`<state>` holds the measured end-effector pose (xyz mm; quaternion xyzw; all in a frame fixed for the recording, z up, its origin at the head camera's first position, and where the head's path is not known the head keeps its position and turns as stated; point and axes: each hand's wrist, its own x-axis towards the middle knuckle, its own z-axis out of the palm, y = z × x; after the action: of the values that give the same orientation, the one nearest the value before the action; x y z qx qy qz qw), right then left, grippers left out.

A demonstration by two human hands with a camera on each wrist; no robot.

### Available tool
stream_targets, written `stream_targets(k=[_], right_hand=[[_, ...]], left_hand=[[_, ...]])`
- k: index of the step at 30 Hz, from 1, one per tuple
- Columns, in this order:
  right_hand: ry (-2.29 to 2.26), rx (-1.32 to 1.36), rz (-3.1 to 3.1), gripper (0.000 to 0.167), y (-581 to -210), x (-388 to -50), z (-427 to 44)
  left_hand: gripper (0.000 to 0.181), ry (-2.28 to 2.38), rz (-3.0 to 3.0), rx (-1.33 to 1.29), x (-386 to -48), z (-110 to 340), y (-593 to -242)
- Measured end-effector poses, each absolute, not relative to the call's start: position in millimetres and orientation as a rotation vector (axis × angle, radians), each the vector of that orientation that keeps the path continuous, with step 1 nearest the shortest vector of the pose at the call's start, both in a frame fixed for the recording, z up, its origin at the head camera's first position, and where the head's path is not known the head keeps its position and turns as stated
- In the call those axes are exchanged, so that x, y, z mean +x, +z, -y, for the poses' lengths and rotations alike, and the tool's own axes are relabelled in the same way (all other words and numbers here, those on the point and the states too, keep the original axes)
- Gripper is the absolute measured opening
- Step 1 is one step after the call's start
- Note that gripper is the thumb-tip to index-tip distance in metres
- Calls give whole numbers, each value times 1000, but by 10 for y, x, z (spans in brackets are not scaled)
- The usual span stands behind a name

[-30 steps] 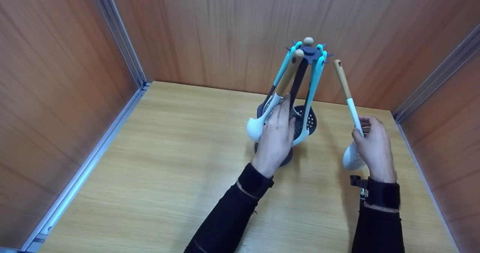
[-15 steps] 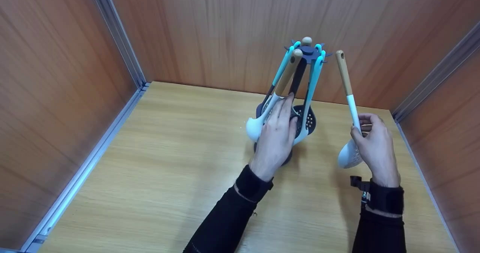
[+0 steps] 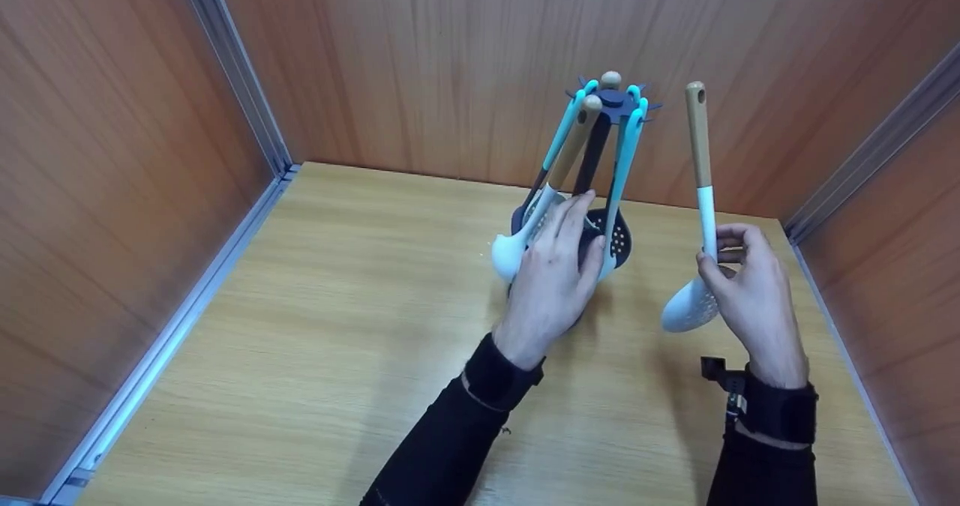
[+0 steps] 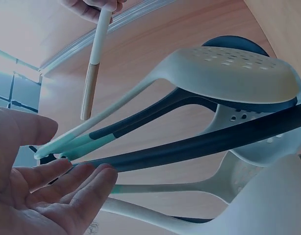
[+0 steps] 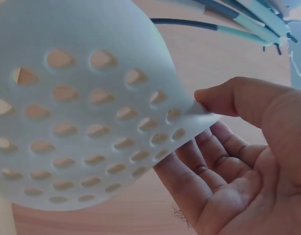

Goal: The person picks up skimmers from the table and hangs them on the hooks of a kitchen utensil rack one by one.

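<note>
My right hand pinches a white skimmer with a wooden handle, low on its neck. The handle points up, and the perforated bowl fills much of the right wrist view. My left hand is at a dark utensil stand, its fingers extended by the post and the thumb apart. Whether the fingertips touch the post, I cannot tell. Around the stand hang a white ladle with a wooden handle, a white skimmer with a turquoise handle, and other turquoise-handled utensils. My left hand hides the stand's base.
Beneath everything lies a light wooden tabletop. Wood-grain panels enclose it: a back wall, a left wall and a right wall, with metal strips along the corners.
The skimmer in my right hand has risen and turned more upright, its bowl swinging left. My left hand has shifted slightly, its thumb moving outward to the right.
</note>
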<state>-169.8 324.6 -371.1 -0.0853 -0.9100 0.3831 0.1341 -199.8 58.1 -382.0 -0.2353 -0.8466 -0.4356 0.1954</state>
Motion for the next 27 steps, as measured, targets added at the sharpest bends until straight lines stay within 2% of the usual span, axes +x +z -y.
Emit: stream_targets(k=[16,27], right_hand=[[1079,-100,2583,43,-3675,-1451,-3107],[1075,-99,2528,43,-3633,-1296,-2868]], left_hand=[[53,-1157,2318,-889,-1997,-246,-3796],[51,-1094,2301,-1055,-1999,-91,-3841]])
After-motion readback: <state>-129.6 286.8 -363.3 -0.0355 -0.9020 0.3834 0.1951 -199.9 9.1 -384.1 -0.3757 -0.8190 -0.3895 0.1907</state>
